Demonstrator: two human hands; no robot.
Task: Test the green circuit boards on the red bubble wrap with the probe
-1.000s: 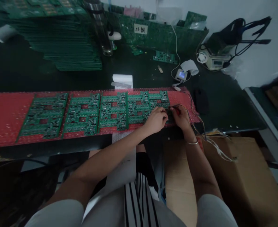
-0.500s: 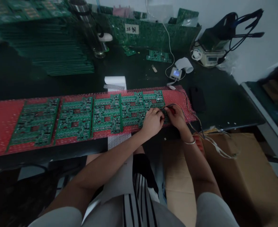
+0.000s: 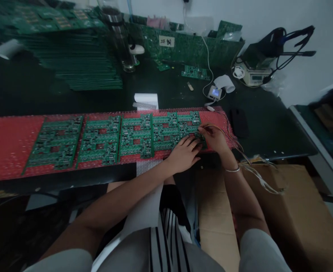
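Note:
Several green circuit board panels lie in a row on a red bubble-wrap sheet [image 3: 4, 147]. My left hand [image 3: 183, 154] rests with fingers spread on the lower part of the rightmost circuit board [image 3: 189, 118], covering some of it. Just right of it, my right hand [image 3: 216, 139] pinches thin wires [image 3: 228, 133] over the same board. The wire ends are hidden by the fingers, so contact with the board cannot be made out. A small grey device with a lit screen [image 3: 214, 92] sits behind, its cable leading toward these wires.
A tall stack of boards [image 3: 92, 64] and a glass flask [image 3: 123, 49] stand at the back left. A black phone-like object [image 3: 238, 122] lies to the right, with a scale [image 3: 254, 76] behind. A cardboard box [image 3: 293, 204] with loose wires stands below the table edge.
My left hand has opened from bent, gathered fingers to spread fingers lying on the board. My right hand remains over the board with the wires. The whole view has shifted slightly.

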